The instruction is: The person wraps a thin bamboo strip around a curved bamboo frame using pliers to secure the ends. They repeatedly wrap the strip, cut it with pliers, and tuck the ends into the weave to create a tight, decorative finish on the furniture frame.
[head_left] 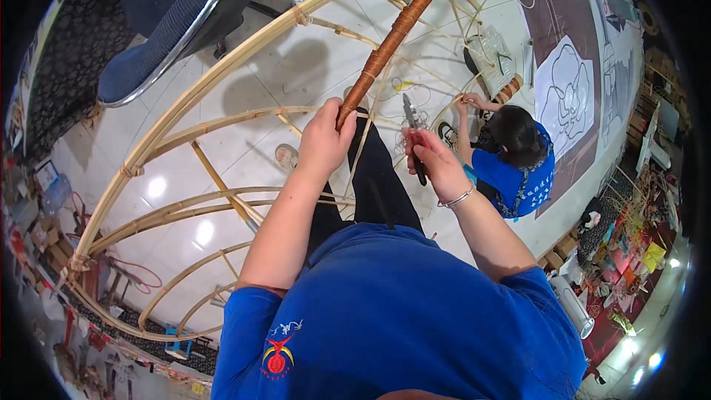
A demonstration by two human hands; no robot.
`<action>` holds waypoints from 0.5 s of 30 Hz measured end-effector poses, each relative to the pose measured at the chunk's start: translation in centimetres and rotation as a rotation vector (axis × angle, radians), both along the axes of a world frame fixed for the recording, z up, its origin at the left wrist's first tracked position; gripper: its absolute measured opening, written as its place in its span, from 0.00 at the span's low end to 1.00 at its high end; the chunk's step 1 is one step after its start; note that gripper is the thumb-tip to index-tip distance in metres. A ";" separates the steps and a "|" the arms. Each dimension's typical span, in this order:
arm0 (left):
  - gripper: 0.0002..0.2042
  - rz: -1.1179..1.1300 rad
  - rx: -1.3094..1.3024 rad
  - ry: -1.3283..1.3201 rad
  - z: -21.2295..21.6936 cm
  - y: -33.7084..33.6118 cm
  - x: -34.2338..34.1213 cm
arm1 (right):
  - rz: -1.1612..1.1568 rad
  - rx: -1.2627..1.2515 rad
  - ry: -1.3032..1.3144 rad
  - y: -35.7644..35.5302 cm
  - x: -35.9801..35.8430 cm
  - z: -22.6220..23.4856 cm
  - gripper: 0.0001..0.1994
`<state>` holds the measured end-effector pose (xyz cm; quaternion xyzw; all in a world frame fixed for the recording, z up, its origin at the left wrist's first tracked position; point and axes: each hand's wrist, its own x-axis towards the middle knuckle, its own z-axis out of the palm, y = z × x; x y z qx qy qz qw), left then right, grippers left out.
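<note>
My left hand (324, 139) is closed around the lower end of a pole wrapped in brown cord (392, 41), which slants up to the right. Beside it, my right hand (438, 163) grips a pair of pliers (409, 112) with red and black handles, jaws pointing away from me. A small tangle of thin wire (419, 120) shows around the pliers and by the fingers; whether the hand holds it too, I cannot tell. A large frame of bent bamboo strips (185, 92), tied at its joints, curves around my left side and past the pole.
To the right a co-worker in blue (522, 159) crouches low, hands at another part of the bamboo work. A flower drawing on white paper (569, 85) lies behind them. A blue chair (174, 26) stands at the far left, and piled craft materials (629, 252) line the right side.
</note>
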<state>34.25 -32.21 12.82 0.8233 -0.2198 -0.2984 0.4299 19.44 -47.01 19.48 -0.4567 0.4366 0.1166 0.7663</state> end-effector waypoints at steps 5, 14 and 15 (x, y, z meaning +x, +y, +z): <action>0.11 -0.027 0.040 -0.004 0.2 0.0 0.0 | -0.074 -0.007 -0.005 1.5 -1.0 0.1 0.16; 0.17 -0.090 0.023 -0.266 1.2 2.3 0.2 | 0.001 -0.110 0.045 4.7 -4.7 -1.3 0.15; 0.19 -0.092 -0.059 -0.396 1.3 3.5 -0.2 | 0.028 -0.201 0.018 4.3 -6.5 -2.6 0.16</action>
